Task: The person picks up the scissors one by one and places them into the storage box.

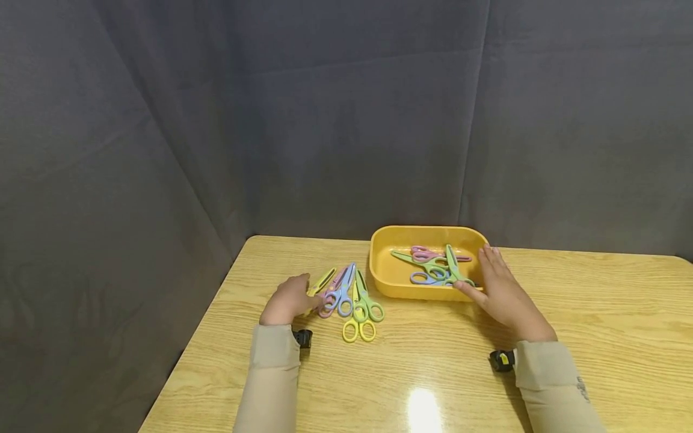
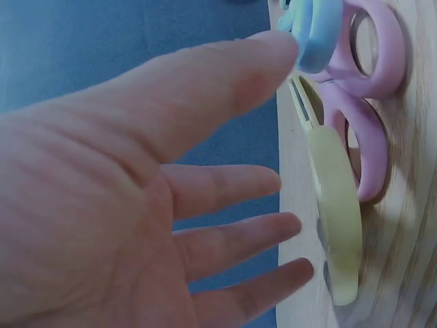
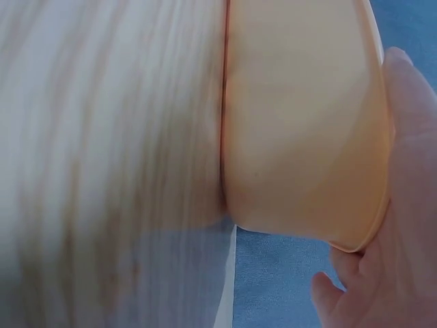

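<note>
Both hands are unclenched and grasping nothing firmly. The left hand (image 1: 287, 299) has its fingers straight and spread beside a fanned pile of scissors on the tabletop (image 1: 352, 385), its thumb close to a blue pair (image 1: 343, 291); whether it touches I cannot tell. The right hand (image 1: 506, 294) rests extended fingers and thumb against the near right corner of a yellow tray (image 1: 411, 292), just to its left.

The likeliest trouble is at the pile: the pairs overlap, so a pinch at the blue handles could drag the pink pair (image 2: 373, 157) along, or knock the outer yellow pair (image 1: 323, 281), nearest the left fingers, out of line. A harder push from the right hand could slide or tip the tray, since it leans on one corner only. Pairs inside lie crossed and might tangle or catch a fingertip.

Counted: two hands, one tray, nine visible pairs of scissors. Five lie right of the left hand: one pink, one blue, one green (image 1: 363, 293), two yellow, the second (image 1: 358, 329) closest to the wearer. Four lie left of the right hand, inside the tray: one pink (image 1: 424, 255), one blue (image 1: 431, 281), two green (image 1: 417, 261).
</note>
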Available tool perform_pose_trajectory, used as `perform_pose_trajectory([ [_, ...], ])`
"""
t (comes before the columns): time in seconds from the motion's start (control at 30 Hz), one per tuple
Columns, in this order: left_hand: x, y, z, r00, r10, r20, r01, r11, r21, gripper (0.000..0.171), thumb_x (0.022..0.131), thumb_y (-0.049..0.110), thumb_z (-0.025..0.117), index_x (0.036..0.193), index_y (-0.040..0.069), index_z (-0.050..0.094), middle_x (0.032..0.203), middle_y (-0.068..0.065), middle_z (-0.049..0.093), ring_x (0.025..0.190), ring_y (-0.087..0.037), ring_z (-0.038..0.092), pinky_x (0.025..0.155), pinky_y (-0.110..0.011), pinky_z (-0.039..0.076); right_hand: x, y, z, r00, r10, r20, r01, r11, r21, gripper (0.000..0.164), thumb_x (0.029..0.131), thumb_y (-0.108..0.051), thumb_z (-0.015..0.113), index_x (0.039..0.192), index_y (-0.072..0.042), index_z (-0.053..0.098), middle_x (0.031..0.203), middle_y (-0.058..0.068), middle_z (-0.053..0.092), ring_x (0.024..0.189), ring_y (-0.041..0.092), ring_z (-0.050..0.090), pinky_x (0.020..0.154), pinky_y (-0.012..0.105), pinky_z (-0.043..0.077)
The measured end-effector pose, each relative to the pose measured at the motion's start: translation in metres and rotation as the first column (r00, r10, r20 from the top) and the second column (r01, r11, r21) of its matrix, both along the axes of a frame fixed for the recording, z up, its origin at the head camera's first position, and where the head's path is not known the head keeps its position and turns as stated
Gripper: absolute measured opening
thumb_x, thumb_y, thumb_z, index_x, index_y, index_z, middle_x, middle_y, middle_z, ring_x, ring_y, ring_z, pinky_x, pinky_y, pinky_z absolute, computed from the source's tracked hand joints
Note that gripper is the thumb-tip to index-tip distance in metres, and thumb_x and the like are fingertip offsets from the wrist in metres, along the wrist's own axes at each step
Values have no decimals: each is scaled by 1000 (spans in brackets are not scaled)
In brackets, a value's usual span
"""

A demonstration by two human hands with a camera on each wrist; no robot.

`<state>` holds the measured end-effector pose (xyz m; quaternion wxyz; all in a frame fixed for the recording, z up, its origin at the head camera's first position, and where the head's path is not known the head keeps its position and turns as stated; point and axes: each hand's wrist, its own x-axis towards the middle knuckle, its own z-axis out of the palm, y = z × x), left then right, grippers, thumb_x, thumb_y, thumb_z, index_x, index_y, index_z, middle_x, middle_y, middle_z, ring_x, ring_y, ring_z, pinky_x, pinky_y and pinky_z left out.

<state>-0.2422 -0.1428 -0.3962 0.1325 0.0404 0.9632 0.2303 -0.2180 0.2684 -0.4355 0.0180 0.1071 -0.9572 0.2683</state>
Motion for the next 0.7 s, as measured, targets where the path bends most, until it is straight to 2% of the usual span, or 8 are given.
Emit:
perform_pose_trajectory([
  [0.13, 1, 0, -1, 1000, 10, 27, -10, 1000, 0, 78, 88, 23, 77, 148, -12, 41, 146, -30, 50, 134, -46, 48, 109, -55, 41, 0, 0, -2, 1000, -3, 6, 3, 1000, -1, 102, 101, -59, 52, 157, 12, 4, 165, 29, -5, 154, 43, -7, 121, 60, 4],
  [0.3, 2, 1, -2, 999, 11, 32, -11, 1000, 6, 78, 86, 21, 80, 147, -12, 43, 144, -30, 51, 132, -46, 50, 108, -54, 42, 1, 0, -2, 1000, -3, 8, 3, 1000, 4, 102, 101, -58, 51, 157, 12, 4, 165, 30, -5, 153, 44, -6, 121, 59, 4],
  [0.37, 2, 0, -1, 999, 7, 31, -7, 1000, -3, 75, 85, 20, 81, 144, -11, 47, 140, -29, 55, 127, -44, 54, 105, -53, 45, 1, 0, -2, 1000, -2, 8, 2, 1000, 5, 101, 101, -58, 51, 157, 12, 4, 165, 30, -4, 153, 44, -6, 122, 59, 4],
  [0.47, 1, 0, -1, 1000, 1, 28, 0, 999, -34, 64, 84, 19, 82, 136, -9, 56, 127, -24, 64, 112, -37, 62, 96, -50, 50, 1, 0, -2, 1000, -4, 8, 4, 1000, 3, 101, 101, -58, 51, 157, 12, 4, 165, 30, -5, 153, 43, -7, 122, 59, 4],
  [0.57, 0, 0, 0, 1000, -5, 23, 6, 998, -70, 55, 84, 18, 83, 128, -7, 61, 117, -20, 66, 100, -34, 61, 89, -49, 51, 1, 0, -2, 1000, -4, 11, 4, 1000, 0, 102, 101, -58, 51, 157, 12, 3, 165, 30, -5, 153, 43, -7, 121, 59, 4],
  [0.7, 0, 0, 1, 1000, -8, 18, 10, 996, -90, 54, 84, 17, 82, 129, -7, 62, 121, -23, 62, 107, -40, 57, 91, -52, 50, 1, 0, 0, 1000, -2, 9, 2, 1000, 4, 101, 101, -58, 51, 157, 13, 4, 165, 31, -5, 153, 44, -6, 121, 59, 5],
])
